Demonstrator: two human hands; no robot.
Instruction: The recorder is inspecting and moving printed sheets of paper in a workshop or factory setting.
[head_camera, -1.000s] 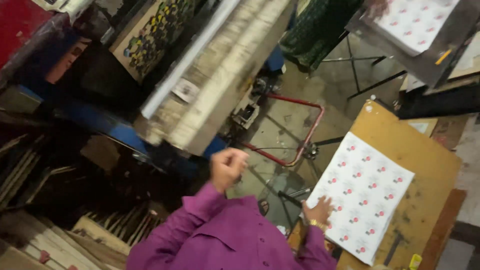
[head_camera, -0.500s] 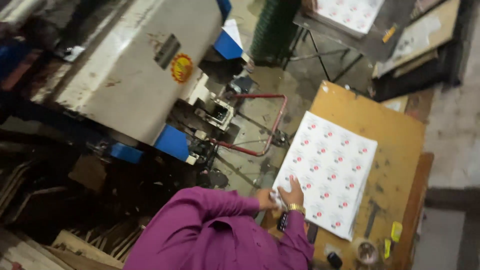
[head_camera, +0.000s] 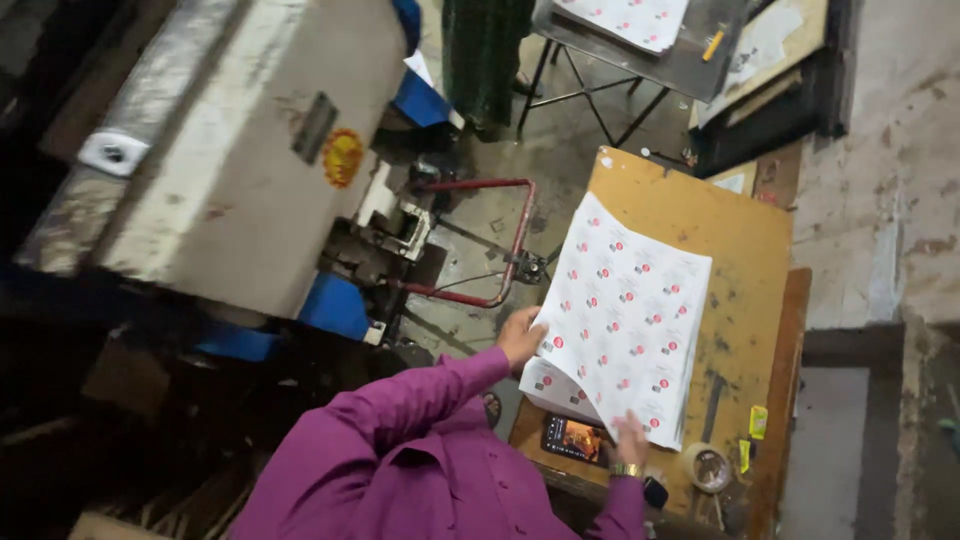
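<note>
A stack of white printed sheets (head_camera: 625, 320) dotted with small red and dark round marks lies on a wooden table (head_camera: 745, 250). My left hand (head_camera: 520, 336) grips the stack's left edge, where the top sheet is lifted and bowed upward. My right hand (head_camera: 631, 437), with a watch at the wrist, rests with fingers spread on the stack's near corner. Both arms are in purple sleeves. A phone (head_camera: 572, 438) with a lit screen lies on the table between my hands, partly under the sheets.
A big cream machine (head_camera: 230, 150) with blue parts stands to the left, a red tube frame (head_camera: 505, 240) on the floor beside it. A tape roll (head_camera: 708, 468) and yellow bits (head_camera: 758, 420) lie at the table's near right. A metal stand (head_camera: 690, 55) holds more sheets.
My left hand has dropped from mid-air near the machine to the stack's left edge and taken hold of the top sheet. My right hand stays on the near corner.
</note>
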